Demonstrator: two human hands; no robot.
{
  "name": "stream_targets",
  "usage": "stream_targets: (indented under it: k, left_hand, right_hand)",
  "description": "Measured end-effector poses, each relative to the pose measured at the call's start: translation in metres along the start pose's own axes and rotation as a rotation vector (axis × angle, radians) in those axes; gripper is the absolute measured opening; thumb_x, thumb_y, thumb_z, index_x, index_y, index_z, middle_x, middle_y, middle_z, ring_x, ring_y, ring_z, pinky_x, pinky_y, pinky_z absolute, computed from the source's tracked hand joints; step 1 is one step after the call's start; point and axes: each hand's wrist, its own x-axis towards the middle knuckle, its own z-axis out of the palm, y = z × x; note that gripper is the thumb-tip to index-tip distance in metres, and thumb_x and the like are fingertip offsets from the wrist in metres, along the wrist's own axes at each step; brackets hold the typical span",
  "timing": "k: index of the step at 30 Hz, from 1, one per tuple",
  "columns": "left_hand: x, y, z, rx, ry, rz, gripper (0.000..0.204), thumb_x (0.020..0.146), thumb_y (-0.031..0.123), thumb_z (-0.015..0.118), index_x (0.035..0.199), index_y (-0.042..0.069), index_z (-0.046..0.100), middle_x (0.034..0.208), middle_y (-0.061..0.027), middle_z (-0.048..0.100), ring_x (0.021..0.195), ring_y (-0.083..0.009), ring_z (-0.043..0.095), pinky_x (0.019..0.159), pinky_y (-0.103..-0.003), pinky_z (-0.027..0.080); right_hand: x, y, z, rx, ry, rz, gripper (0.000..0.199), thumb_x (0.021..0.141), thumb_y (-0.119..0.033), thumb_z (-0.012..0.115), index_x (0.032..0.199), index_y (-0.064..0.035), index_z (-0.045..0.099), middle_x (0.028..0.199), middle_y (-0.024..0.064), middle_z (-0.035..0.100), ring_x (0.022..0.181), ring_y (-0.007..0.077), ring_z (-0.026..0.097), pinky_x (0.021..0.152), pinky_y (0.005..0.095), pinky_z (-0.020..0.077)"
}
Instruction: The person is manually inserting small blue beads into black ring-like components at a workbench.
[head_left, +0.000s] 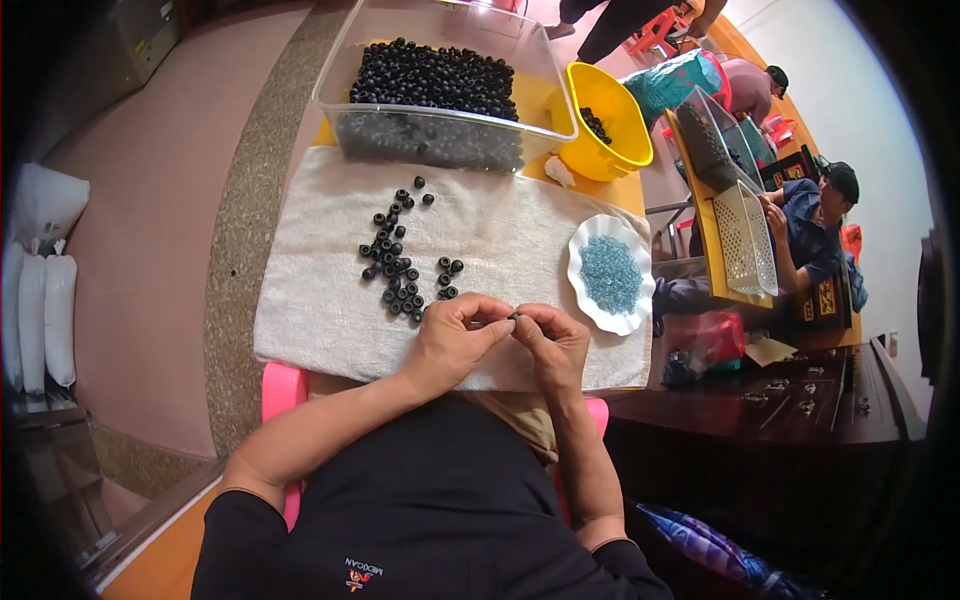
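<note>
My left hand (452,342) and my right hand (556,345) meet fingertip to fingertip over the near part of a white towel (315,290). Between the right thumb and forefinger a small dark piece (514,317) barely shows; its shape is mostly hidden. The left fingers are pinched beside it, and what they hold cannot be made out. Loose black round pieces with holes (392,262), like small hollow beads, are scattered on the towel beyond my left hand. A white scalloped dish (576,262) of tiny clear bluish beads (611,275) sits right of my right hand.
At the towel's far edge stands a clear plastic bin (545,110) of black pieces (432,80). Beside it is a yellow tub (632,140) with some more. Farther right, a person (812,225) sits at another table with a white perforated basket (745,240). White sacks (45,320) stand far left.
</note>
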Motion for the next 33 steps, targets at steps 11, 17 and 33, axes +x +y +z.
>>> stream_targets:
  k: [11, 17, 33]
  left_hand:
    - [0.002, -0.005, 0.002, 0.033, 0.037, -0.001, 0.011, 0.087, 0.002, 0.068, 0.095, -0.001, 0.062, 0.087, -0.0050, 0.068, 0.079, -0.0076, 0.064, 0.072, -0.023, 0.053]
    - [0.002, -0.002, 0.001, 0.003, 0.010, -0.038, 0.015, 0.088, -0.001, 0.067, 0.095, 0.002, 0.055, 0.093, -0.0041, 0.064, 0.080, -0.0052, 0.059, 0.073, -0.021, 0.051]
    - [0.005, 0.004, -0.001, -0.131, -0.029, -0.058, 0.018, 0.085, -0.002, 0.070, 0.084, 0.003, 0.053, 0.090, -0.0069, 0.067, 0.080, -0.0061, 0.059, 0.073, -0.022, 0.051]
  right_hand:
    - [0.002, 0.004, 0.004, -0.066, -0.009, -0.199, 0.011, 0.089, -0.007, 0.069, 0.095, 0.0024, 0.069, 0.093, 0.0081, 0.066, 0.085, 0.0143, 0.061, 0.077, 0.0255, 0.0486]
    - [0.001, 0.000, 0.003, -0.099, -0.027, -0.188, 0.011, 0.090, -0.008, 0.068, 0.095, 0.0016, 0.068, 0.092, 0.0066, 0.066, 0.084, 0.0126, 0.061, 0.075, 0.0257, 0.0493]
    - [0.008, -0.003, -0.012, 0.142, -0.192, -0.068, 0.009, 0.083, 0.006, 0.067, 0.092, 0.0059, 0.068, 0.095, 0.0122, 0.067, 0.084, 0.0158, 0.064, 0.079, 0.0267, 0.0512]
